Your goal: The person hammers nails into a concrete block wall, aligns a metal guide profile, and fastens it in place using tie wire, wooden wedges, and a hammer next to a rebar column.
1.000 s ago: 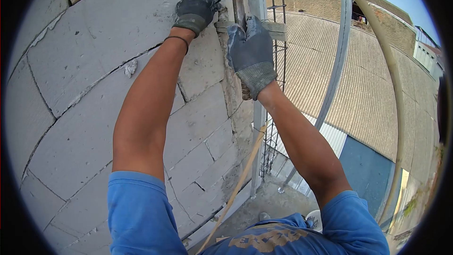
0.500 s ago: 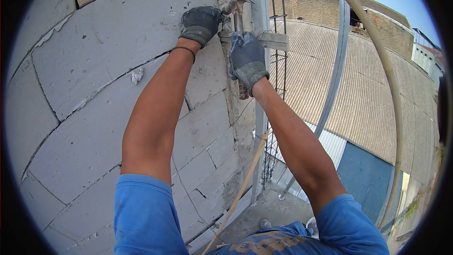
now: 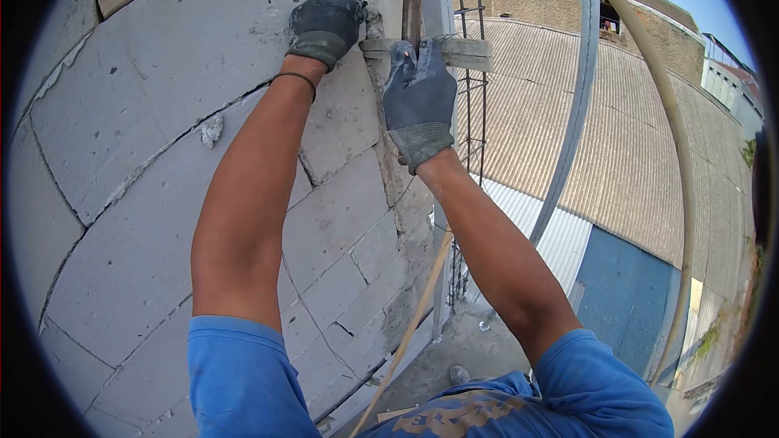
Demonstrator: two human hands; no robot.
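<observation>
My right hand (image 3: 419,105), in a dark grey glove, is closed around the wooden handle of a claw hammer (image 3: 412,12). The hammer stands upright, its head at the top of the view beside a metal post (image 3: 442,12). My left hand (image 3: 327,28), gloved too, is closed against the block wall (image 3: 203,57) near its rough mortar edge. What its fingers hold, if anything, is hidden. A short wooden strip (image 3: 469,54) lies across the post behind the hammer, partly covered by my right hand.
A rebar cage (image 3: 471,122) rises right of the post. A slanting metal channel (image 3: 570,154) and a curved bamboo pole (image 3: 667,105) stand farther right. Beyond are corrugated roofs (image 3: 535,122). A thin wooden stick (image 3: 414,324) leans low by the wall, above a concrete floor (image 3: 479,349).
My right hand and the hammer have come closer to view, the hammer head now higher in the picture. My left hand stays closed at the wall. The whole view has shifted slightly.
</observation>
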